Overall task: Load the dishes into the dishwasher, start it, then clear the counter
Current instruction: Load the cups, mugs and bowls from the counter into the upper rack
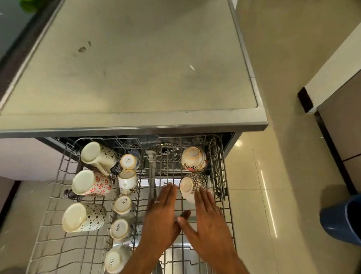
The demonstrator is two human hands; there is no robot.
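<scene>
The dishwasher's upper wire rack [225,176] is pulled out below the counter top [127,65]. A dotted bowl [193,186] lies tilted on the rack's right side, and a floral bowl [193,158] sits upside down behind it. My left hand [162,215] and my right hand [209,222] are both flat with straight fingers over the rack, just in front of the dotted bowl; the fingertips of each hand reach its rim. Three large mugs [93,182] lie along the left, and several small cups [127,181] stand upside down in the middle row.
A blue bucket [352,223] stands on the tiled floor at the right. A wall corner with dark skirting [305,100] juts in at the right. Something green [28,4] sits on the dark counter at the top left.
</scene>
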